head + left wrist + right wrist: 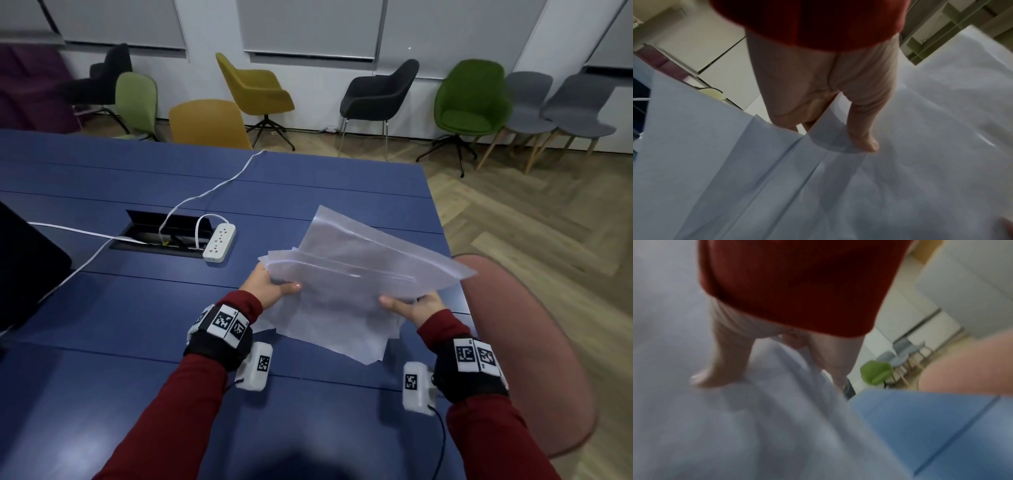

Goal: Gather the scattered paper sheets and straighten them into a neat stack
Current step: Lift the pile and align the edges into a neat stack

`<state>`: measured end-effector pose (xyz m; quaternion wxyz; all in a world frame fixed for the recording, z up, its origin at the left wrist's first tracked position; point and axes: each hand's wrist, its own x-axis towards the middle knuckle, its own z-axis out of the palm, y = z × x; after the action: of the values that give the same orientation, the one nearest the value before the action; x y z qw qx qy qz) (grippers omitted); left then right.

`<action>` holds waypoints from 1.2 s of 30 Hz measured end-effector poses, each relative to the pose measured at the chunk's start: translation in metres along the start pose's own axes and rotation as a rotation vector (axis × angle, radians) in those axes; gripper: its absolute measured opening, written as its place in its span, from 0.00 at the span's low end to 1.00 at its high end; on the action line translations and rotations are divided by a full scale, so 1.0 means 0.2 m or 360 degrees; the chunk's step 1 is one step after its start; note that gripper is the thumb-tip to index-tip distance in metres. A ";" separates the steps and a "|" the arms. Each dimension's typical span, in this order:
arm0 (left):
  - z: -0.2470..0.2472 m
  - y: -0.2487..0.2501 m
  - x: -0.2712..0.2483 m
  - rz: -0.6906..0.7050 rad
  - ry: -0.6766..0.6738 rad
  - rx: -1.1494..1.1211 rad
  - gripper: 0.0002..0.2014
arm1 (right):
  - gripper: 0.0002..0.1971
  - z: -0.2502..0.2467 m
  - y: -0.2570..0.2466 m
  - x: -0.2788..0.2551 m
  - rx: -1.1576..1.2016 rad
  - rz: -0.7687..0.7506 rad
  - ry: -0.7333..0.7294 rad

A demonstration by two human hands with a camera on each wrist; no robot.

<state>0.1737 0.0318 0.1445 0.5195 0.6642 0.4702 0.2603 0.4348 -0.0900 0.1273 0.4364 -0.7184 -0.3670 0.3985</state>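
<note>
A loose, uneven bundle of white paper sheets [346,284] is held up over the right part of the blue table [137,308], its edges fanned out of line. My left hand [270,286] pinches the bundle's left edge, thumb on top. My right hand [411,306] pinches its lower right edge, thumb on top. In the left wrist view the thumb presses on the paper sheets [900,146], with the fingers hidden beneath. The blurred right wrist view has the thumb lying on the paper sheets [735,426] and the fingers behind them.
A white power strip [219,241] and its cords lie by an open cable hatch [161,234] at mid table. A dark screen [24,267] stands at the left edge. A pink chair back [534,342] is at my right. Chairs line the far wall.
</note>
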 end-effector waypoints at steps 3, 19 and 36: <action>0.00 0.02 -0.01 0.0011 0.0012 0.0001 0.19 | 0.16 0.09 -0.02 -0.02 0.0313 -0.0075 0.0227; -0.08 -0.07 -0.01 -0.0347 0.0173 0.1253 0.17 | 0.16 0.13 -0.01 -0.02 0.0179 -0.0184 0.0374; -0.26 -0.05 -0.03 0.0109 0.0397 0.0902 0.11 | 0.32 0.06 0.02 0.00 0.0354 -0.0123 0.0685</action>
<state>0.1255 0.0495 0.1533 0.2429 0.7610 0.5616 0.2156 0.4259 -0.0877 0.1196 0.5959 -0.7197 -0.2466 0.2572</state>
